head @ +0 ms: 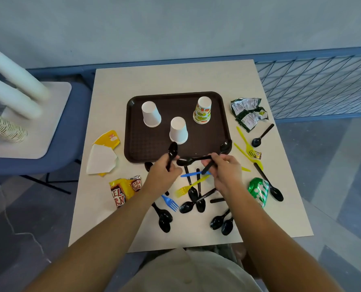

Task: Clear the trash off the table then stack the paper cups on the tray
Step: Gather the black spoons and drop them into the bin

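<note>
paper cups [151, 114] upturned on tray [146, 144], left hand [162, 173] and right hand [226, 168] gripping spoons [172, 149]

A canteen-style eating spot: a brown food tray [150, 144], paper cups [151, 114], black plastic spoons [164, 218], tall cup stacks [15, 79] and a blue mesh railing [314, 85].

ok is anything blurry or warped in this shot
Head view: wide-angle warp tilts the railing and splays the table edges; the white tubes at far left look soft; the cups on the tray are sharp; light is even, shadows faint.
</note>
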`<state>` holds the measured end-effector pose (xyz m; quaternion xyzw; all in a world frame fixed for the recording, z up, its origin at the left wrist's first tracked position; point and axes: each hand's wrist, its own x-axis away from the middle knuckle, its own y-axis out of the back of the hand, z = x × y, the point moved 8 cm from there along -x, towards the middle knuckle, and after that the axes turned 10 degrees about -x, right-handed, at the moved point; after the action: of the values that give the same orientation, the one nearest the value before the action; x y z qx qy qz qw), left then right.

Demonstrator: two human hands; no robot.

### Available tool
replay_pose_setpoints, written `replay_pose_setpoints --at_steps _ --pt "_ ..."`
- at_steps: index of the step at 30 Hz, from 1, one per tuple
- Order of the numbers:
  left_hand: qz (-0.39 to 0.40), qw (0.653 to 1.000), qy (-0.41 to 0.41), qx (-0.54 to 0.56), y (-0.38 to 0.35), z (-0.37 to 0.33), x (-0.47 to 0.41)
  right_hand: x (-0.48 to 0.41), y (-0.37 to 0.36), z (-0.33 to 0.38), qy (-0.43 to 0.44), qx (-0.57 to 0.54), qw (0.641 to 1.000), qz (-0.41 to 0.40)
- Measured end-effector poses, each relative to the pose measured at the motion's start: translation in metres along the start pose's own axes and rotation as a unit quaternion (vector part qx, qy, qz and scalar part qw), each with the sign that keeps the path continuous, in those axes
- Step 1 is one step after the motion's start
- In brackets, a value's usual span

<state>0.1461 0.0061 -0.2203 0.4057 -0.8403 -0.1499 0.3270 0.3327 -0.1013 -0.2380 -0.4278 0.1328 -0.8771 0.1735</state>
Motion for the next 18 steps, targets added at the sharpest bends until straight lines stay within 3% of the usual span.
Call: replay_pose_setpoints --at_steps 3,9,12,13,15,18 --pt "0.030 0.998 -0.051 0.023 -0.014 -0.005 0.002 0.002 -0.013 -0.033 -0.077 -0.008 0.997 0.030" --pt "-0.048 0.996 -0.049 0.049 -0.002 0.000 0.002 0.010 -0.031 -0.057 -0.147 0.029 0.982 0.115" --pt "-0.069 0.994 -0.077 0.020 0.011 -0.008 0.008 0.014 -0.024 -0.044 -0.119 0.195 0.964 0.134" --pt "-0.087 0.993 -0.079 0.013 0.017 -0.008 0.009 0.012 -0.016 -0.035 -0.070 0.303 0.943 0.123" --pt "-0.111 0.993 -0.049 -0.009 0.026 -0.002 0.009 0.010 -0.003 -0.019 0.040 0.506 0.855 0.108" --pt "-0.086 0.995 0.009 -0.047 0.026 0.011 0.005 0.018 0.008 -0.020 0.109 0.674 0.717 0.136"
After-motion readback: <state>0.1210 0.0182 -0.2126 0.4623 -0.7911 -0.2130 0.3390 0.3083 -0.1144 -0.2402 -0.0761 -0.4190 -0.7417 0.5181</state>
